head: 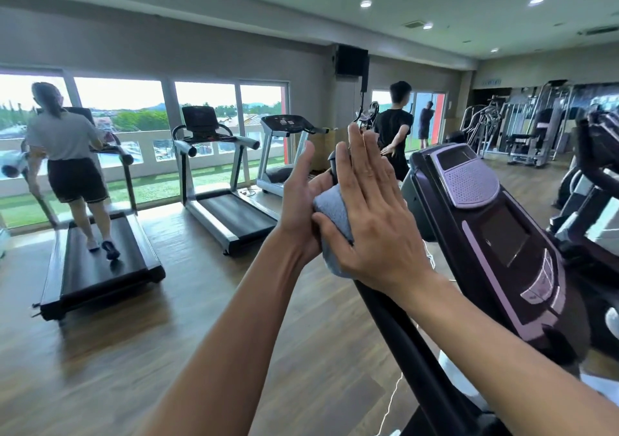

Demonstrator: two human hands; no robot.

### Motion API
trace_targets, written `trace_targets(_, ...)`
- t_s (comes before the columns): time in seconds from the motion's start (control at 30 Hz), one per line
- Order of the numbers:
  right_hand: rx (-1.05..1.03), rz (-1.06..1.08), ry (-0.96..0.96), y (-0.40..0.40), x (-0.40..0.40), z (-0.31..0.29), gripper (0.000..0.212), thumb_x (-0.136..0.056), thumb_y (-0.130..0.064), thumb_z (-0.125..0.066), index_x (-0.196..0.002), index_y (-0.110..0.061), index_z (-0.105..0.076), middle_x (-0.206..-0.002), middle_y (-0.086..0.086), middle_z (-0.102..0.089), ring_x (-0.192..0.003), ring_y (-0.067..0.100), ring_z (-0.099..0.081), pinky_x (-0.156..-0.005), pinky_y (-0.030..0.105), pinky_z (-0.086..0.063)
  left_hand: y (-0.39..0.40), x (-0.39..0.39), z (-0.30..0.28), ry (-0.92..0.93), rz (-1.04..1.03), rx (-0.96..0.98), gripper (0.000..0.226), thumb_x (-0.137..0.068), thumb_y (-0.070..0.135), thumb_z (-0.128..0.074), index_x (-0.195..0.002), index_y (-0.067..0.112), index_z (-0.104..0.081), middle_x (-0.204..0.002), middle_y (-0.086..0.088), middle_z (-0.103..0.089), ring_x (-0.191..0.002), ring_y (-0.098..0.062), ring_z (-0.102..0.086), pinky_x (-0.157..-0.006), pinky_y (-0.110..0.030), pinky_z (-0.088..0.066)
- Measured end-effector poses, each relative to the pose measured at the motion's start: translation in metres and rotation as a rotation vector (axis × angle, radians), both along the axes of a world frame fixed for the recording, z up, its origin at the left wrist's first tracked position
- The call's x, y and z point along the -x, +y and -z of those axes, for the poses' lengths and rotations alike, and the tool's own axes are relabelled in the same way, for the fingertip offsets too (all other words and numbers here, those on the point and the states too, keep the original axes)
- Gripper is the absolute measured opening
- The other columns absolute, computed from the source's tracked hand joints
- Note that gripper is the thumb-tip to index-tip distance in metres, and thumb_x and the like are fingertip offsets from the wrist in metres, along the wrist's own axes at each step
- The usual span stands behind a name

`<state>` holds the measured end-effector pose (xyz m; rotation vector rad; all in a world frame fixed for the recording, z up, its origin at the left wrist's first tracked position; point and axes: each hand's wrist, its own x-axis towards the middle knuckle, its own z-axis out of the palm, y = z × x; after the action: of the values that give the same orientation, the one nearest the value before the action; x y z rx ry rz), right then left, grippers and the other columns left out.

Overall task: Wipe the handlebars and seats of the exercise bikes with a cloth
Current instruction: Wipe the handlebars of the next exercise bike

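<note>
Location type: a commercial gym. Three treadmills [231,181] stand in a row on wood-look flooring [207,301] facing a wall of large windows [120,107], with a person walking on the leftmost unit; weight machines [532,130] line the far right wall. An exercise-machine console [495,228] occupies the right foreground, and a speaker [351,61] hangs near the ceiling

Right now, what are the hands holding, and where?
Both hands, left hand and right hand, press a grey cloth flat between them, wrapped around the upper end of the black handlebar.
</note>
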<state>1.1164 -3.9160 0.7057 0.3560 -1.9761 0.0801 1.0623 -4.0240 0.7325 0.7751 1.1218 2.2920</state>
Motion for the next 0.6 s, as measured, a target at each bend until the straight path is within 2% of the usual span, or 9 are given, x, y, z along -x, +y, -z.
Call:
trace_targets(0.1, 0.089, -0.031, 0.024, -0.003, 0.01, -0.01, 0.077, -0.103, -0.04, -0.049, -0.159, 0.004, -0.019, -0.169, 0.02, -0.011, -0.158, 0.032, -0.005, -0.127, 0.05, -0.017, -0.001, 0.01, -0.001, 0.011, 0.042, -0.018, 0.08, -0.099, 0.068, -0.038, -0.133, 0.001, -0.066, -0.141, -0.025, -0.059, -0.133, -0.036, -0.057, -0.116, -0.044, -0.042)
trace_targets(0.23, 0.169, -0.045, -0.011, -0.004, 0.008, -0.002, 0.076, -0.104, -0.041, -0.05, -0.159, 0.004, -0.021, -0.169, 0.015, -0.016, -0.158, 0.024, -0.01, -0.125, 0.048, -0.024, 0.0, 0.016, 0.0, 0.039, 0.136, -0.027, 0.09, -0.097, 0.073, -0.037, -0.144, -0.001, -0.053, -0.152, -0.029, -0.047, -0.145, -0.042, -0.041, -0.126, -0.051, -0.025)
trace_targets(0.4, 0.087, -0.01, -0.126, 0.002, -0.017, 0.03, 0.079, -0.102, -0.042, -0.05, -0.16, 0.002, -0.019, -0.171, 0.014, -0.01, -0.159, 0.024, -0.008, -0.125, 0.049, -0.026, 0.0, 0.014, 0.003, 0.097, 0.123, 0.032, 0.095, -0.098, 0.075, -0.022, -0.14, -0.004, -0.054, -0.144, -0.022, -0.058, -0.137, -0.034, -0.053, -0.12, -0.047, -0.037)
trace_targets(0.53, 0.032, -0.001, -0.046, -0.002, 0.001, 0.007, 0.08, -0.101, -0.033, -0.054, -0.158, 0.008, -0.015, -0.169, 0.023, -0.008, -0.158, 0.033, -0.005, -0.125, 0.054, -0.02, 0.0, 0.015, 0.005, 0.047, 0.155, -0.032, 0.091, -0.096, 0.074, -0.036, -0.143, -0.002, -0.05, -0.142, -0.023, -0.059, -0.132, -0.034, -0.059, -0.118, -0.046, -0.04)
trace_targets(0.6, 0.085, -0.007, -0.003, -0.006, 0.013, -0.01, 0.079, -0.102, -0.033, -0.053, -0.158, 0.008, -0.014, -0.169, 0.023, -0.009, -0.158, 0.033, -0.005, -0.126, 0.052, -0.019, -0.001, 0.018, 0.003, 0.058, 0.18, -0.051, 0.091, -0.096, 0.075, -0.034, -0.147, 0.001, -0.048, -0.148, -0.024, -0.053, -0.138, -0.035, -0.052, -0.122, -0.047, -0.034)
